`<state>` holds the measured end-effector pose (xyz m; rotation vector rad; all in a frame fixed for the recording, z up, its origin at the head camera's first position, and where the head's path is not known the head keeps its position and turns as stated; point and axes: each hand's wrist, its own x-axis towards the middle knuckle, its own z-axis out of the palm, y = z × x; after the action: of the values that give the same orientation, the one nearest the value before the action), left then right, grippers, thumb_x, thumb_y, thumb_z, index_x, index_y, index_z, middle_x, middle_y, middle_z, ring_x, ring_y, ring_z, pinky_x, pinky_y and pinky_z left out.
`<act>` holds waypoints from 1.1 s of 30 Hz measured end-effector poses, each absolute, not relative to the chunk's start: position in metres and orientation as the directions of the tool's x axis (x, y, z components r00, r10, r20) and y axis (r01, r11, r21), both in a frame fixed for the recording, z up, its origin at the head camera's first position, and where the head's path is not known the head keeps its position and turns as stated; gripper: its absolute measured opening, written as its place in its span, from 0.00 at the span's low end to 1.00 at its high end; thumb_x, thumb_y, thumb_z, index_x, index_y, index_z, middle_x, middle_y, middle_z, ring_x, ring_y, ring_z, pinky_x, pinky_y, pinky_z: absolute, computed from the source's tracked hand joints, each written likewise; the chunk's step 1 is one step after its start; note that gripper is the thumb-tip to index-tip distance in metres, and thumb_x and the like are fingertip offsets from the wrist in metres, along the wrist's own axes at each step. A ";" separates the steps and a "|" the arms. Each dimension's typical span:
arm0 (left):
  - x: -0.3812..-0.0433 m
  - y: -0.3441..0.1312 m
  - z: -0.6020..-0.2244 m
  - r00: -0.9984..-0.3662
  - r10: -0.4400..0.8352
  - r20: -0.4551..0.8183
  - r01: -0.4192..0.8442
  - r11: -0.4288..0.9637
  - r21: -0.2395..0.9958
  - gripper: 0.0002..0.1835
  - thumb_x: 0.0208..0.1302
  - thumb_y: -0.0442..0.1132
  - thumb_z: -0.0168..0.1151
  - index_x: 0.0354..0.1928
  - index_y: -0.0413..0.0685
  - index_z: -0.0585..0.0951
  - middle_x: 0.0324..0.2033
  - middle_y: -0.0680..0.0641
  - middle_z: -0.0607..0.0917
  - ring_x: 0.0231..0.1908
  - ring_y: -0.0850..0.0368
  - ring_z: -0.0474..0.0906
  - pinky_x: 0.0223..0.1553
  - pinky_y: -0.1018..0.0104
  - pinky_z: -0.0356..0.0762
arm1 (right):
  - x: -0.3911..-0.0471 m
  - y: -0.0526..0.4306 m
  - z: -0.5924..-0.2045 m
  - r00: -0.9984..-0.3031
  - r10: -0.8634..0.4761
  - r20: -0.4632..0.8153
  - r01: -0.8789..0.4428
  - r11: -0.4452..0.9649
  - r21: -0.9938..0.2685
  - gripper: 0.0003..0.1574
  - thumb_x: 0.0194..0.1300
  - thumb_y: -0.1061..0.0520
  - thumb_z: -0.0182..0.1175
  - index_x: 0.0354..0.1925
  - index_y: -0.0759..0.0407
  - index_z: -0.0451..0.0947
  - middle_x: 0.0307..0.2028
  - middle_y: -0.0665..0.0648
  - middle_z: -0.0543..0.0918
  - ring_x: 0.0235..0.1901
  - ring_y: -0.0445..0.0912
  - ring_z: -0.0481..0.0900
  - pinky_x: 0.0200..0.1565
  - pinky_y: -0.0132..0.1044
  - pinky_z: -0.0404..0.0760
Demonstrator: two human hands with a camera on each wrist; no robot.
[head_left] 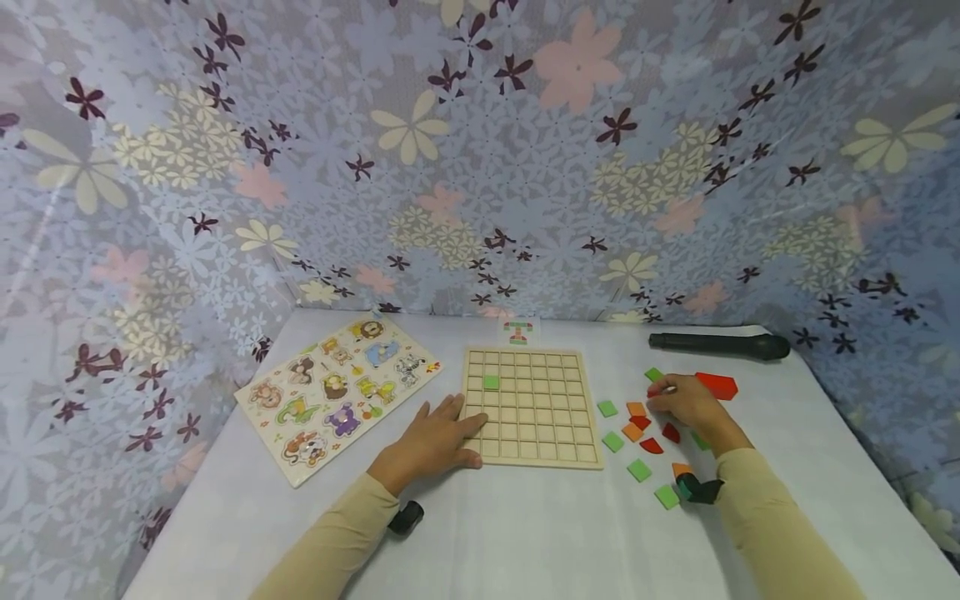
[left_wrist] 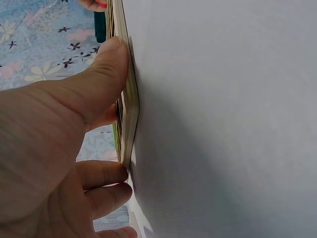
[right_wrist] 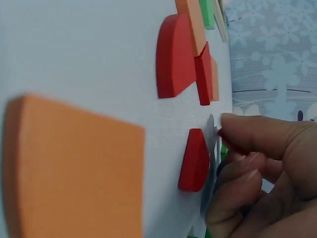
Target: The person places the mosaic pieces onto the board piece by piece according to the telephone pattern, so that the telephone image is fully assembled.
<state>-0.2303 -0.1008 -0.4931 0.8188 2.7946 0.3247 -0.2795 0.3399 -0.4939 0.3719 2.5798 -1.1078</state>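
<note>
My left hand (head_left: pixel 442 440) lies with spread fingers along the left edge of a wooden grid board (head_left: pixel 528 461). In the left wrist view its thumb (left_wrist: pixel 111 62) presses on the board's rim (left_wrist: pixel 131 99). One green square tile (head_left: pixel 491 382) sits in a cell at the board's upper left. To the right, my right hand (head_left: pixel 686 402) pinches a small red piece (right_wrist: pixel 230 139) between thumb and fingers, low over the table; the fingers hide most of it. Around that hand lie red curved-edge pieces (head_left: pixel 651 446), orange squares (head_left: pixel 632 432) and green squares (head_left: pixel 639 470).
A pattern card (head_left: pixel 518 332) stands behind the grid board. An animal puzzle board (head_left: pixel 330 400) lies at the left. A long black object (head_left: pixel 720 344) is at the back right, with a larger red shape (head_left: pixel 717 386) before it. Flowered cloth (head_left: pixel 480 167) hangs behind the table.
</note>
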 end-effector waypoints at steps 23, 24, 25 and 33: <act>-0.231 -0.101 -0.490 -0.821 0.555 -0.136 0.512 0.820 0.256 0.40 0.63 0.62 0.65 0.75 0.58 0.70 0.76 0.33 0.60 0.76 0.36 0.55 0.71 0.31 0.53 | -0.292 0.296 -0.477 -0.979 -0.017 -0.202 0.191 0.258 -0.947 0.37 0.73 0.51 0.63 0.71 0.66 0.64 0.38 0.52 0.86 0.30 0.41 0.83 0.37 0.34 0.86; -0.230 -0.101 -0.490 -0.821 0.555 -0.137 0.511 0.820 0.256 0.40 0.63 0.62 0.65 0.75 0.58 0.70 0.76 0.33 0.60 0.76 0.36 0.55 0.72 0.31 0.53 | -0.293 0.292 -0.476 -0.980 -0.033 -0.198 0.185 0.234 -0.954 0.37 0.73 0.52 0.63 0.71 0.67 0.63 0.39 0.53 0.87 0.30 0.40 0.84 0.37 0.34 0.86; -0.230 -0.101 -0.490 -0.821 0.554 -0.138 0.511 0.821 0.256 0.40 0.63 0.62 0.65 0.75 0.58 0.70 0.76 0.33 0.60 0.76 0.36 0.55 0.72 0.31 0.53 | -0.294 0.288 -0.476 -0.979 -0.044 -0.197 0.183 0.215 -0.959 0.36 0.73 0.52 0.63 0.70 0.66 0.63 0.39 0.53 0.87 0.30 0.40 0.84 0.36 0.34 0.86; -0.230 -0.100 -0.491 -0.824 0.544 -0.156 0.495 0.827 0.267 0.40 0.64 0.63 0.64 0.75 0.59 0.69 0.77 0.34 0.58 0.77 0.39 0.54 0.73 0.33 0.52 | -0.309 0.253 -0.480 -0.986 -0.064 -0.154 0.149 0.073 -0.986 0.21 0.76 0.59 0.57 0.63 0.60 0.67 0.38 0.56 0.81 0.27 0.39 0.82 0.30 0.29 0.83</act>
<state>-0.2298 -0.1005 -0.4908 0.8034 2.7832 0.3174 -0.3089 0.2529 -0.4802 0.0879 2.1808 -2.0360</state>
